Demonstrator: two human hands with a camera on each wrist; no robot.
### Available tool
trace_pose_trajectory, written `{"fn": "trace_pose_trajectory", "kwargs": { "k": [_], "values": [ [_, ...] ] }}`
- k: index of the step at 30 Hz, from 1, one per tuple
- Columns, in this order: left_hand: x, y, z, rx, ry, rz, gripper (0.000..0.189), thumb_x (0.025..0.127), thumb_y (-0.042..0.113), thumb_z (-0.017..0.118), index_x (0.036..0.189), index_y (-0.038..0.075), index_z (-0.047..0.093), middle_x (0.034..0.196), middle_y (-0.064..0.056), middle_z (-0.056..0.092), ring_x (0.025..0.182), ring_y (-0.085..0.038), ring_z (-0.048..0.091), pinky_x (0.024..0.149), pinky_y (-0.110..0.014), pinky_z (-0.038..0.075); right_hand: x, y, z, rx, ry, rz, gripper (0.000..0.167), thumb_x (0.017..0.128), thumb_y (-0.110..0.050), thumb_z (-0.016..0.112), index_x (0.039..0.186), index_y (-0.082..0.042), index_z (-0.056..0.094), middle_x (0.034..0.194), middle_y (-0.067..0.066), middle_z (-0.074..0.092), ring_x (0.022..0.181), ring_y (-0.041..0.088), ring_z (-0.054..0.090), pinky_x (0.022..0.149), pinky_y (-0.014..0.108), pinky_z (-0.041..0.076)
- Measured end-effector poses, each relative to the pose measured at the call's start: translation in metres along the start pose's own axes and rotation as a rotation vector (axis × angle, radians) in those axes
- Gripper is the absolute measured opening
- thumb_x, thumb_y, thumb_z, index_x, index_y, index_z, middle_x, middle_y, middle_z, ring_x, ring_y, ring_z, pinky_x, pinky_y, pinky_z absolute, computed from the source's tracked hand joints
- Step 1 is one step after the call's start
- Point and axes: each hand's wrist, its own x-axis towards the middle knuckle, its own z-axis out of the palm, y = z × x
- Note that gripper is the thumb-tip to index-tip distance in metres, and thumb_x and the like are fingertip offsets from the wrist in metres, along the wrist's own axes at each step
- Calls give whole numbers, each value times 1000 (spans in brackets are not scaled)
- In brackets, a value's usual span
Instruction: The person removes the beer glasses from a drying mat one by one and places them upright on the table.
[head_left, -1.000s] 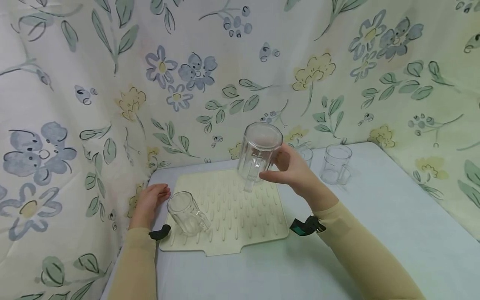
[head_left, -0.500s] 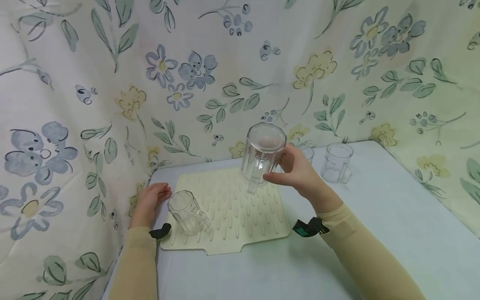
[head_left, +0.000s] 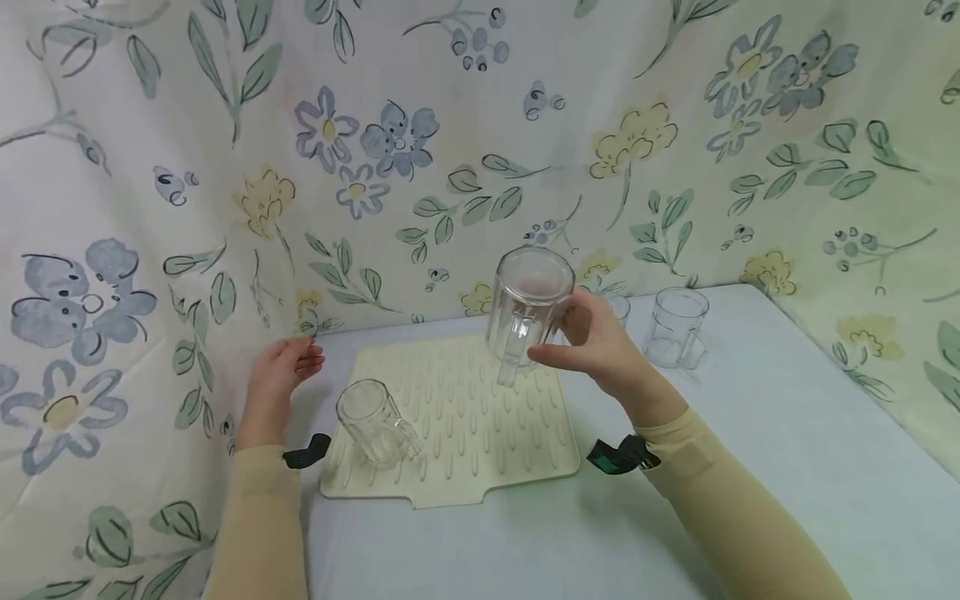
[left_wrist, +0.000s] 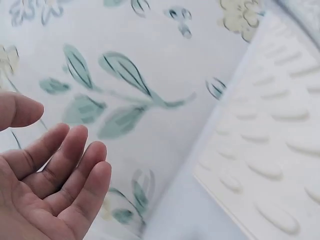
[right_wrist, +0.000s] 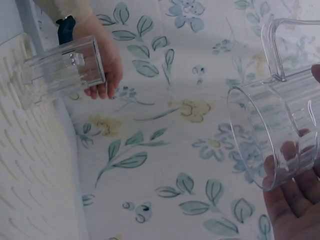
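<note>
The inverted clear beer mug (head_left: pixel 528 312) is held above the far right corner of the cream ribbed drying mat (head_left: pixel 465 442), its mouth down and apart from the mat; the right hand (head_left: pixel 596 350) grips it round the body, thumb on the near side, with the mug's handle free and turned toward the near edge of the tabletop (head_left: pixel 450 550).

The step in hand is judged to be steadying the mug over the mat; hold the body firmly, as smooth walls may slip; level the mouth to the ribs before any contact, so that the whole rim would bear at once; leave clearance from the standing mug (head_left: pixel 371 425) near the mat's near left corner.

The left hand (head_left: pixel 277 387) is idle off the mat's left edge, fingers loosely bent, holding nothing; two further mugs are at the tabletop's far edge, one in plain view (head_left: pixel 677 327), the other (head_left: pixel 619 308) partly hidden behind the right hand.
</note>
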Motion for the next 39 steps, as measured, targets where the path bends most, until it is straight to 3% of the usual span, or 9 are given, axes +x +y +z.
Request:
{"fn": "trace_pose_trajectory", "kwargs": {
  "k": [8,15,19,24,31,39],
  "values": [
    [-40,61,35,141,40,200,19,113,29,66,124,16,73,109,5,76,103,-13,72,91,-14,62,2,1,3,-3,-22,7,70,87,-2,85,152,-19,63,153,-1,65,153,24,53,133,40,37],
    [-81,92,63,93,36,401,18,111,16,68,126,8,75,108,5,76,104,-13,72,96,-14,58,0,0,7,-2,-17,38,71,87,-1,85,152,-16,63,155,1,64,155,26,51,134,42,35],
    [-103,101,83,79,-25,564,19,111,7,65,127,0,73,110,1,76,105,-15,74,100,-17,58,-1,0,9,-11,-21,48,72,87,0,85,154,-12,61,156,1,63,157,25,50,136,45,33],
    [-118,105,99,115,-98,690,19,108,4,67,126,1,74,111,0,76,106,-16,74,98,-19,59,0,-1,12,-16,-34,43,73,86,0,85,154,-8,60,155,2,64,156,26,51,136,49,32],
    [-136,109,112,195,-148,811,27,105,0,68,132,-4,71,116,-3,74,109,-14,73,101,-18,57,-1,2,19,-40,-60,54,75,86,-7,87,156,-7,58,155,5,65,156,26,51,137,55,30],
    [-154,110,131,259,-271,900,48,96,-2,74,144,5,69,124,-15,74,114,-19,74,108,-21,57,-4,3,25,-82,-66,85,76,86,-16,89,155,-8,59,155,8,64,153,27,53,136,60,31]
  ]
}}
